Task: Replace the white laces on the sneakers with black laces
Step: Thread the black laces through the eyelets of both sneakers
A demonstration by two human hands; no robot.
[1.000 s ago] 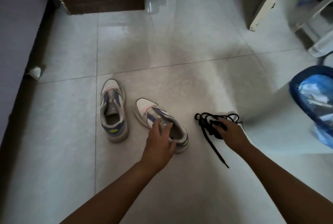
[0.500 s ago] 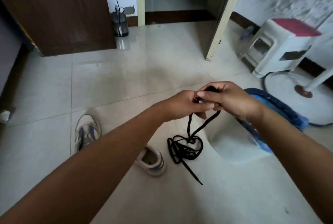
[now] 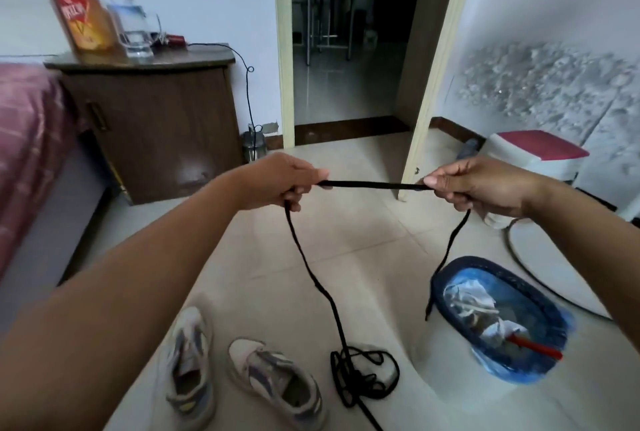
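Observation:
A black lace [image 3: 374, 184] is stretched level between my two raised hands. My left hand [image 3: 280, 183] grips it with curled fingers, and from there it drops to a tangled black pile [image 3: 363, 373] on the floor. My right hand [image 3: 479, 186] pinches the other side, and a short free end [image 3: 446, 257] hangs below it. Two white sneakers with blue and grey panels lie on the tiles beneath my left arm, the left one [image 3: 188, 365] and the right one [image 3: 280, 382] side by side, with no laces visible in them.
A blue basket [image 3: 498, 323] lined with plastic and holding rubbish stands at the lower right. A brown cabinet [image 3: 152, 125] with bottles on top stands by a pink bed [image 3: 24, 139] on the left. A white stool with a red top [image 3: 540, 157] is beside the open doorway.
My hands have let go of the sneaker and the pile, risen with the black lace and pulled apart, stretching a length of it. The camera has tilted up towards the doorway.

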